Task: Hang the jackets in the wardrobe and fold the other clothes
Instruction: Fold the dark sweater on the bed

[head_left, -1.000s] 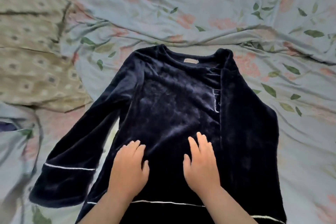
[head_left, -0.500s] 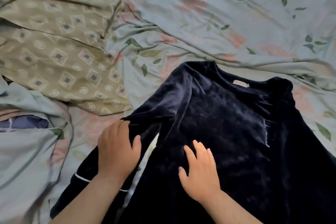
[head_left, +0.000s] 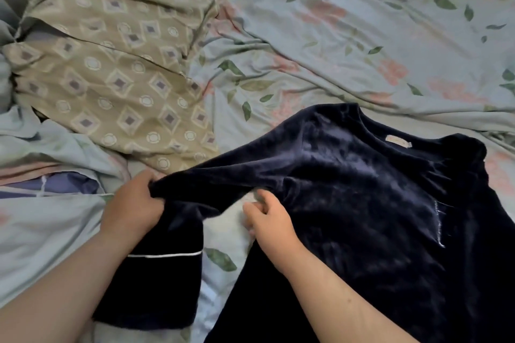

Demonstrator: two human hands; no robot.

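From the head view: dark top (head_left: pixel 362 203) lying lower right on the bedsheet (head_left: pixel 362 36). Left hand (head_left: pixel 131 211) gripping its sleeve (head_left: pixel 211 184), lower centre; right hand (head_left: pixel 271 227) curled beside the armpit, grip unclear. Could fold crooked if pulled unevenly.

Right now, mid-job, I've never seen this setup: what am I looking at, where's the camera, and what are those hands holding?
There is no machine here: these are a person's two bare hands, filmed by one wide-angle camera worn on the head, looking forward and down. A dark navy top lies on a floral bedsheet, with a beige patterned cloth beside it at upper left. The left hand grips the top's sleeve and holds it raised. The right hand has curled fingers at the edge of the top's body; whether it pinches the fabric is unclear.
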